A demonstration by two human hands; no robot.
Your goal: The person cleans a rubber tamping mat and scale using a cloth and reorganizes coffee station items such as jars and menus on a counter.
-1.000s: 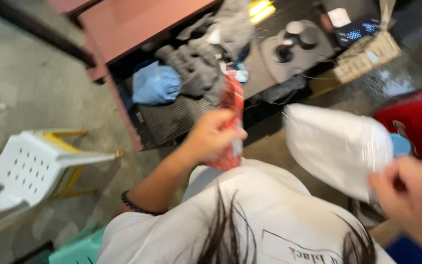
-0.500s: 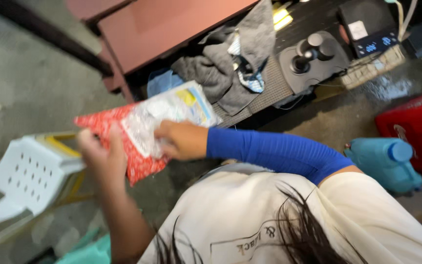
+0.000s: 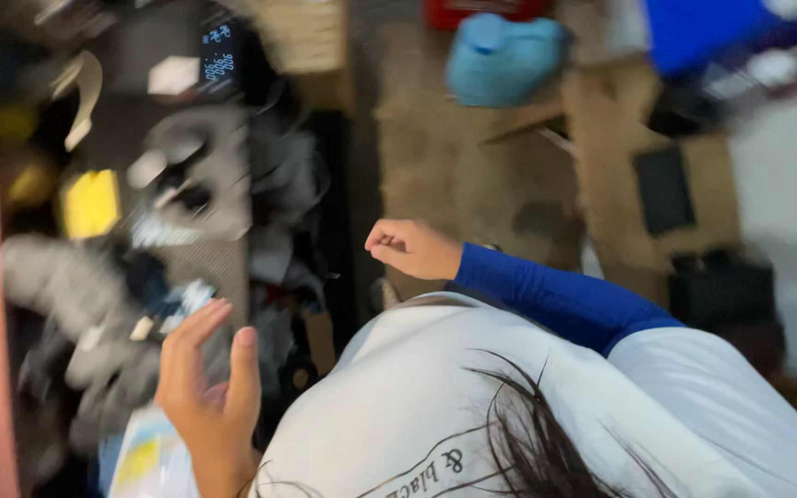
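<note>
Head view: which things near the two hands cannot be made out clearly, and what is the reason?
- Pale packet beside the left hand: cut off by the bottom edge and blurred, so contact is unclear.
- Right hand: curled, fingers hide the palm; whether it holds anything cannot be told.
- Clutter on the dark mat: motion blur hides what each piece is.
- Blue jug: blurred, top near the frame edge.
</note>
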